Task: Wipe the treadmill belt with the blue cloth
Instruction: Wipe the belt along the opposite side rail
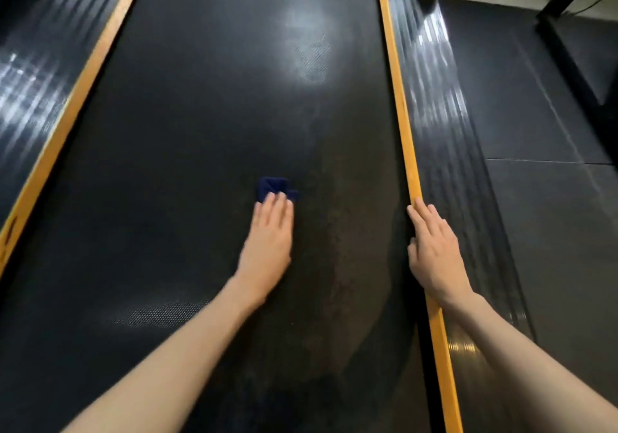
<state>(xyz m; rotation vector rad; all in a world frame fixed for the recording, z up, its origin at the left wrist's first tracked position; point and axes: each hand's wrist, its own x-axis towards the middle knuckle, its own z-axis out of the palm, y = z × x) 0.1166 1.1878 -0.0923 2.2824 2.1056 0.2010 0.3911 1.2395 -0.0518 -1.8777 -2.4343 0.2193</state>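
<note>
Both bare forearms reach forward. The left hand (269, 235) lies flat, palm down, fingers together; the right hand (434, 252) rests flat, fingers extended.

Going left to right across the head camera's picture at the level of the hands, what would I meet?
Left yellow strip → belt → left hand on the cloth → right hand on the right yellow strip → ribbed side rail → floor mat.

Dim, glare on belt (306, 51) (soft blur)
</note>
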